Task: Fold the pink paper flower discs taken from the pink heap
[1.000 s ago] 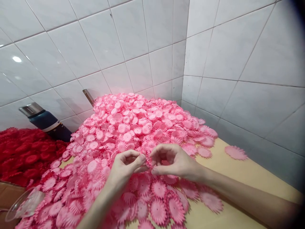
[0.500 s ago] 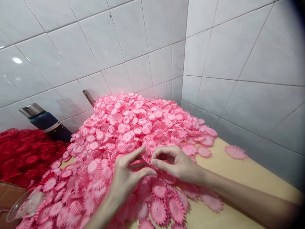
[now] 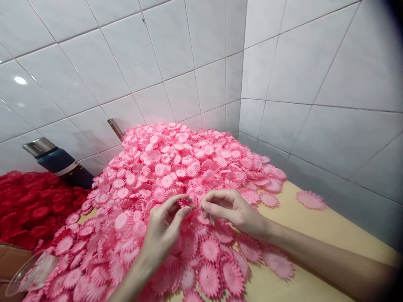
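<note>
Both hands hover close together over the front of a large heap of pink scalloped flower discs. My left hand has its fingers curled and its thumb drawn up near the index fingertip. Pink shows at those fingertips, but I cannot tell whether it is a held piece or the heap behind. My right hand is curled in a pinch, thumb against the index finger. Whatever lies in that pinch is too small or hidden to name. A narrow gap separates the two sets of fingertips.
Red flower pieces are heaped at the left, beside a leaning dark blue bottle. A clear plastic cup lies by a cardboard box. One pink disc rests apart on the yellow tabletop. Tiled walls close in behind.
My left thumb has risen toward the index finger, narrowing the gap between them. The right hand stays nearly in place, with its lower fingers now showing beneath the thumb.
</note>
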Demonstrator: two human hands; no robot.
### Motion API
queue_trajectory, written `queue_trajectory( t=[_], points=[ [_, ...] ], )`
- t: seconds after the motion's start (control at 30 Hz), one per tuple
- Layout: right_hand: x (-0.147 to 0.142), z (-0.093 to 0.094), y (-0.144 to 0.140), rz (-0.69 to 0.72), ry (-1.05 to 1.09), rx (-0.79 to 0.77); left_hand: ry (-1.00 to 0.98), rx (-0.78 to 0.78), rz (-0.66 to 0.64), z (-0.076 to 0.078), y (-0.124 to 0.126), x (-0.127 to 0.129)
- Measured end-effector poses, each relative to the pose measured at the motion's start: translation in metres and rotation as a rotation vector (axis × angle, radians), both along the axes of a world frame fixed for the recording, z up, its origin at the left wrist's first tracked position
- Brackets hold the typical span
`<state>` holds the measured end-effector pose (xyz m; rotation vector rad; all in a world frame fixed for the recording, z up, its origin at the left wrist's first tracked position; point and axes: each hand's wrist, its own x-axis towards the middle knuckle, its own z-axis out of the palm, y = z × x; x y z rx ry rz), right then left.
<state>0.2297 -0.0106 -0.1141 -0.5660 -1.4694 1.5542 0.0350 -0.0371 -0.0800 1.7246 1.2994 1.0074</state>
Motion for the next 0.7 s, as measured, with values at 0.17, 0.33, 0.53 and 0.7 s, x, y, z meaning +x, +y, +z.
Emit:
queue_trajectory(
  t=[0.17, 0.33, 0.53, 0.7],
  points=[
    [0.0004, -0.0004, -0.0003, 0.008, 0.008, 0.010, -0.018, 0.002, -0.027, 0.0006, -0.0004, 0.0003],
    [0.0005, -0.0026, 0.0004, 0.011, 0.011, 0.000, -0.070, -0.022, -0.024, 0.0035, 0.0008, 0.0008],
    [0.0006, -0.0042, 0.0000, 0.012, 0.003, -0.009, -0.084, -0.014, -0.053, 0.0054, 0.0001, 0.0009],
    [0.0006, -0.0023, -0.0003, 0.020, 0.009, -0.008, -0.059, -0.033, -0.082, 0.0058, 0.0001, -0.0004]
  ],
)
